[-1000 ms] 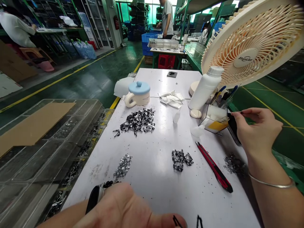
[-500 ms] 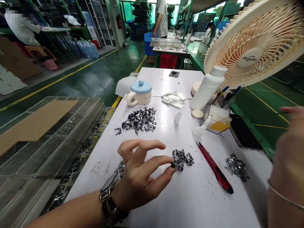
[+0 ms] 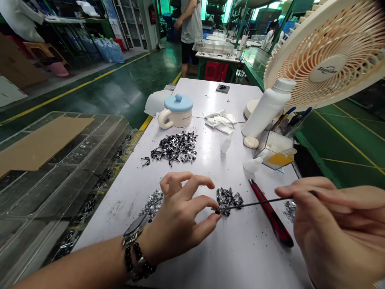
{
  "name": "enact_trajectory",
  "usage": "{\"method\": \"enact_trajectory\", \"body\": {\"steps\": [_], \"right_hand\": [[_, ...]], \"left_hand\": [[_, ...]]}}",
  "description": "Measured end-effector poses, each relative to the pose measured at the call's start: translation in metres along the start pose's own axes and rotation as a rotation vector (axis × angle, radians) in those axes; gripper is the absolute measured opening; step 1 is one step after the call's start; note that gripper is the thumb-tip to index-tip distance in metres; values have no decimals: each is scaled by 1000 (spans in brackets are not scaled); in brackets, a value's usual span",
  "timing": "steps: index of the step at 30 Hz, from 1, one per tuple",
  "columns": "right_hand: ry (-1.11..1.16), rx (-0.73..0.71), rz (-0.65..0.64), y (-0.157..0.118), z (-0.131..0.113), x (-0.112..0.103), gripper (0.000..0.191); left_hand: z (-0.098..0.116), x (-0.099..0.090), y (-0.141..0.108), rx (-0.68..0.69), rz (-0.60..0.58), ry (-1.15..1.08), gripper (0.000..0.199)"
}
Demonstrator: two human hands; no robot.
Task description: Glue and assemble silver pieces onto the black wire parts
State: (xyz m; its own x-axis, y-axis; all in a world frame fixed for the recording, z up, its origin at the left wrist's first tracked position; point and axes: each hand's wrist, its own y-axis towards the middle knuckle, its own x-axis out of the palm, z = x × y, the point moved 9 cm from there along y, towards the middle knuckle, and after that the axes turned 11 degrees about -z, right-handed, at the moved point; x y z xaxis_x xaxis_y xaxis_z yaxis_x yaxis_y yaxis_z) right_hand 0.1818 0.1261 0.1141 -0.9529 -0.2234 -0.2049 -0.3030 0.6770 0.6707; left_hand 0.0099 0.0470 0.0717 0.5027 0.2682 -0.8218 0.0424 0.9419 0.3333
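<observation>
My left hand [image 3: 180,218], wearing a watch and dark beads, pinches a tiny black part [image 3: 217,211] between thumb and forefinger. A thin dark rod [image 3: 255,204] is gripped in my right hand [image 3: 333,228], and its tip reaches the part at my left fingertips; its exact kind is unclear. Just behind them lies a small heap of black-and-silver clip-like pieces [image 3: 230,196]. Small silver pieces [image 3: 152,204] sit beside my left hand, partly hidden by it. Another silver heap [image 3: 289,209] is mostly covered by my right hand.
A red-and-black utility knife [image 3: 272,218] lies under the rod. Farther back are a larger heap of clip-like pieces [image 3: 176,147], a blue-lidded mug [image 3: 179,110], crumpled tissue [image 3: 221,121], a white bottle [image 3: 269,106], a pen holder [image 3: 275,150] and a fan [image 3: 325,60]. Clear trays [image 3: 75,176] stand left.
My right hand has come in from the right edge, bringing the rod's tip to the part in my left fingers. The left hand keeps its pinch. A person behind has shifted left.
</observation>
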Motion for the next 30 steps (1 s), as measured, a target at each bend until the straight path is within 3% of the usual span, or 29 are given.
{"method": "enact_trajectory", "body": {"steps": [5, 12, 30], "right_hand": [[72, -99, -19, -3, -8, 7, 29], [79, -101, -85, -8, -8, 14, 33], [64, -94, -87, -10, -7, 14, 33]], "left_hand": [[4, -3, 1, 12, 16, 24, 7], [5, -4, 1, 12, 27, 15, 7], [5, -3, 0, 22, 37, 0, 7]]}}
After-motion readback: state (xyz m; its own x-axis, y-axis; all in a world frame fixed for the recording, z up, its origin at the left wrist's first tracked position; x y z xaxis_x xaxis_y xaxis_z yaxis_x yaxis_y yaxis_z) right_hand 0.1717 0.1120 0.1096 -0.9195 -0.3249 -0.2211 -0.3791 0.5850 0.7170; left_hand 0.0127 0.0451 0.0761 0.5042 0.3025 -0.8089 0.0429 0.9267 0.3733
